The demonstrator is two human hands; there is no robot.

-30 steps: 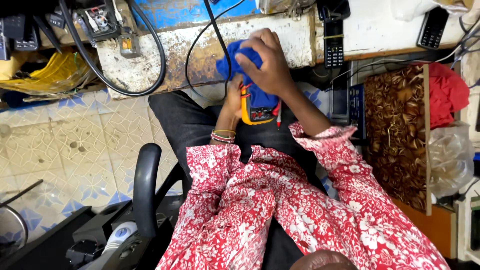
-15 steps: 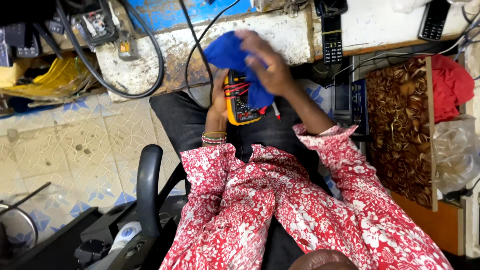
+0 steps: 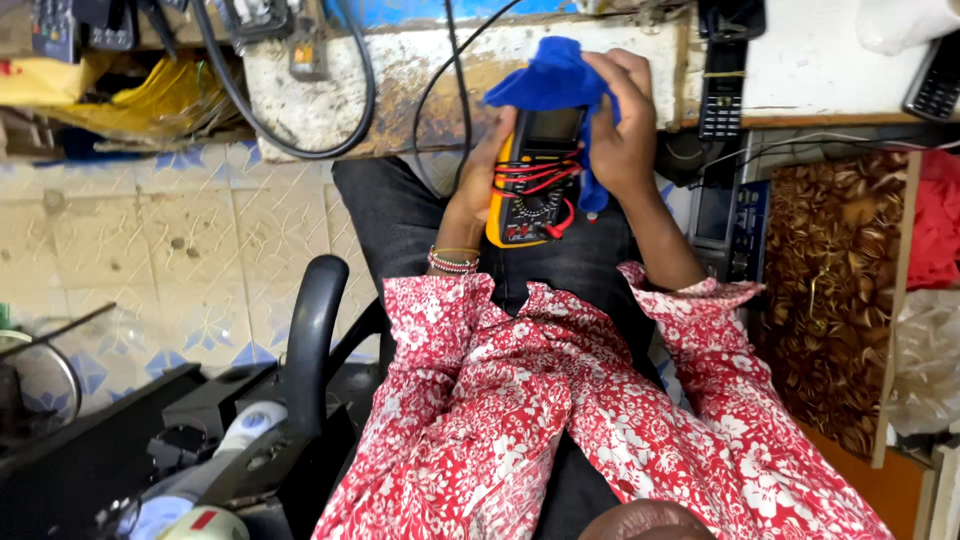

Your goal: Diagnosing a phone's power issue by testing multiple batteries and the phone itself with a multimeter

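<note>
Left hand [image 3: 482, 170] is closed around the left edge of the meter [image 3: 535, 180], thumb side against its yellow casing, holding it face up over the lap. Right hand [image 3: 622, 135] is closed on the blue cloth [image 3: 553, 80], fingers curled over the meter's upper right corner and pressing the cloth against its top end.

Risks, as judged:
- Red leads [image 3: 540, 178] are wound loosely across the meter face; the cloth could snag one and drag it off.
- Only the left hand supports the meter, from one side. A firm push from the right could tip it out of that grip onto the lap or the tiled floor [image 3: 150, 250].
- Rubbing near the dial could turn the selector.

Position: the meter sits between the two hands, touching both, upright along the thighs, display end towards the bench [image 3: 330, 95]. Cloth covers the meter's top edge. Black cable [image 3: 290, 150] hangs off the bench to the meter's left; a phone [image 3: 722, 95] lies on the bench to its right, apart.
</note>
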